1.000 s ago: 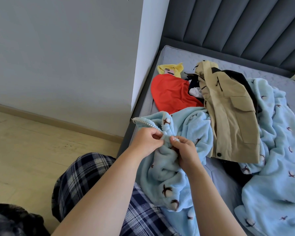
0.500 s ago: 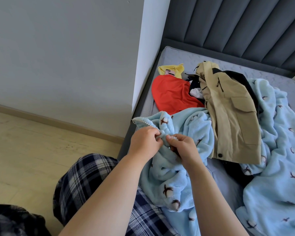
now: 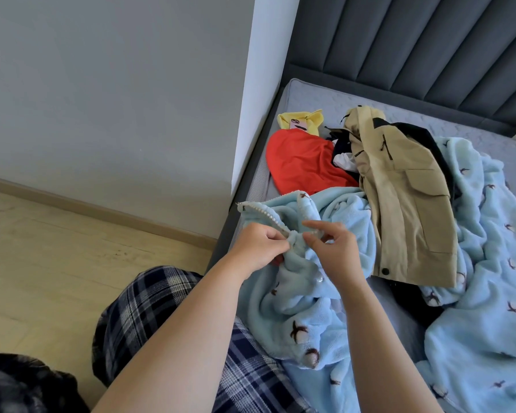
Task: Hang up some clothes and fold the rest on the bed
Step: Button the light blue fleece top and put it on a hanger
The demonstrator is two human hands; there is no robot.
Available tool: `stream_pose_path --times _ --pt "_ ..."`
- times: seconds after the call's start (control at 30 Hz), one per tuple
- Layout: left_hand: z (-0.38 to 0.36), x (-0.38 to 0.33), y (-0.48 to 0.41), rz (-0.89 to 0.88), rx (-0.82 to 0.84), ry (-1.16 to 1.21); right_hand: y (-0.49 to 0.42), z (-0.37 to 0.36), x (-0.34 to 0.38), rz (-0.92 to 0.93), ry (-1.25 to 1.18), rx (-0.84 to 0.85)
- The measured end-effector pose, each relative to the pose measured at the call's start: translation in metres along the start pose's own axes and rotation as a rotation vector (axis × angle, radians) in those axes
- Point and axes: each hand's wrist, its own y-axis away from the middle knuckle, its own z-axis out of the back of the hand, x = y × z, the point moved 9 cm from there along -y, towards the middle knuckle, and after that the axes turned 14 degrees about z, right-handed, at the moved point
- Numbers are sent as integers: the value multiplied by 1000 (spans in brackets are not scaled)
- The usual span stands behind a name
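**Fleece zipper in hand, nothing folded yet**

Head view: the left hand is pinching the blue fleece by its zipper edge, and the right hand is gripping fleece just beside. Beyond the grip, the tan jacket and red garment are lying heaped on the bed; nearly everything seems left to do

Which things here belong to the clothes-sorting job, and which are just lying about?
Part of the job: light blue fleece, pinched by left hand and right hand; beige jacket; red garment; yellow garment; bed.
Just there: padded headboard; wooden floor; grey wall; checked trousers the person wears.
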Motion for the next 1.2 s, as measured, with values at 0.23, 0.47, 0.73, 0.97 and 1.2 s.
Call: stream_pose_path --times 0.23,0.47,0.73,0.97,1.2 --pt "-2 -3 7 36 90 236 -9 -5 36 276 320 277" --pt "1 -9 11 -17 48 193 -12 -6 22 101 261 375" --pt "2 -27 19 -222 -78 -85 -14 -3 14 20 164 370" --pt "6 -52 44 -565 -398 -355 -17 -14 19 27 263 540" --pt "13 -45 35 -461 -431 -351 -26 -19 38 163 369 573"
